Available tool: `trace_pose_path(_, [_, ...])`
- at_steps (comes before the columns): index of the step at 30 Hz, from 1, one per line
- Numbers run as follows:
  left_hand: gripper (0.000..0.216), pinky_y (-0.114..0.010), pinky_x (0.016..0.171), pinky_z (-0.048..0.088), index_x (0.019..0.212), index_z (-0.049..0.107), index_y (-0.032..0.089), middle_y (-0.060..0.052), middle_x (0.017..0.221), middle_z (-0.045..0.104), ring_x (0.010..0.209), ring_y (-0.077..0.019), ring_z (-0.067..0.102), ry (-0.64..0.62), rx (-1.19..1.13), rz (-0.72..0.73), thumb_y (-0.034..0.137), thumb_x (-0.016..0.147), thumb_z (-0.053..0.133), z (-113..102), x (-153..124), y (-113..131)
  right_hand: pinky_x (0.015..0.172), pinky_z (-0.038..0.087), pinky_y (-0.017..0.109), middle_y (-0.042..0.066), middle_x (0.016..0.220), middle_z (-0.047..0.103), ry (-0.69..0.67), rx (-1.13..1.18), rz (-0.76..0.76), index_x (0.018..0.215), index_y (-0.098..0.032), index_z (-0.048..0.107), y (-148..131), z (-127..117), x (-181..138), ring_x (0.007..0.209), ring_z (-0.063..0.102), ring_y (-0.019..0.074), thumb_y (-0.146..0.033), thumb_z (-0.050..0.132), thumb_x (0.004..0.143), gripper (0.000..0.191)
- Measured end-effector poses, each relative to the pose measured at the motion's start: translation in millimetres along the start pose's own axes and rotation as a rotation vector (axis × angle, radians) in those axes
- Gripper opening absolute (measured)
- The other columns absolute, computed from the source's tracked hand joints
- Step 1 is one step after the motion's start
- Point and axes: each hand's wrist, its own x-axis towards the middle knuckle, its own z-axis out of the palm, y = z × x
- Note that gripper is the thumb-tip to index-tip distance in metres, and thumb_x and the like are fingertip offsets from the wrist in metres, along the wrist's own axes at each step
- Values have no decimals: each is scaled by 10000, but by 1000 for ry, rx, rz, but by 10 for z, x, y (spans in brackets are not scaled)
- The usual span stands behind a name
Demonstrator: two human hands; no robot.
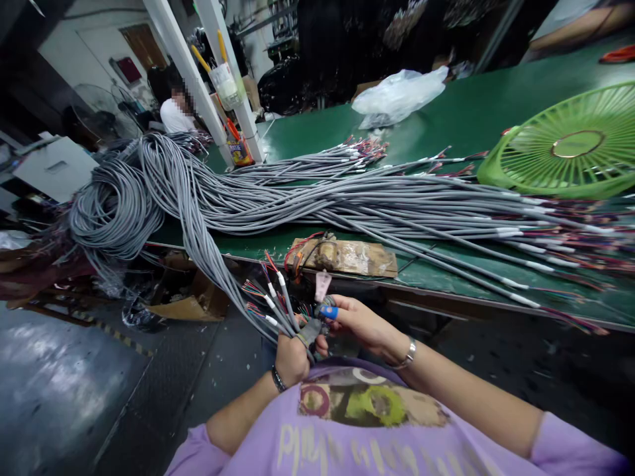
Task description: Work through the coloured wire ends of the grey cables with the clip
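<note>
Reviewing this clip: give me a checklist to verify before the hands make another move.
1. Left hand closed around the held cables: ok.
2. Held cable ends level with one another: not ok, they stand staggered and splayed.
3. Right hand gripping firmly: cannot tell, its fingertips are partly hidden.
4. Wooden board lying on the green table: ok, near its front edge.
5. Green fan apart from the loose cables: cannot tell, they lie close.
</note>
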Motion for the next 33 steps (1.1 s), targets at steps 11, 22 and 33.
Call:
trace_pose_path(11, [350, -204, 378, 391, 631, 599, 130, -2, 425, 570, 341, -93, 485, -105, -14, -3, 454, 631, 733, -71, -8, 38, 537, 367, 216, -24, 587, 574, -147, 188, 85, 658, -132, 593, 27, -37, 86, 506, 463, 58, -323, 812, 585, 300])
trace_pose_path(22, [311, -189, 369, 373, 619, 581, 142, 12, 419, 564, 341, -83, 477, -66, 1, -28, 412, 630, 734, -120, -14, 13, 517, 421, 204, -17, 604, 582, 9, 337, 52, 747, -148, 602, 85, -100, 177, 500, 485, 66, -317, 720, 721, 209])
trace_pose_path(33, [284, -187, 403, 390, 591, 589, 138, 2, 439, 573, 374, -75, 484, -67, 3, 100, 379, 697, 694, 112, 45, 115, 510, 475, 219, 25, 640, 624, -17, 397, -113, 793, -134, 644, -15, -75, 394, 523, 550, 100, -466, 631, 791, 333])
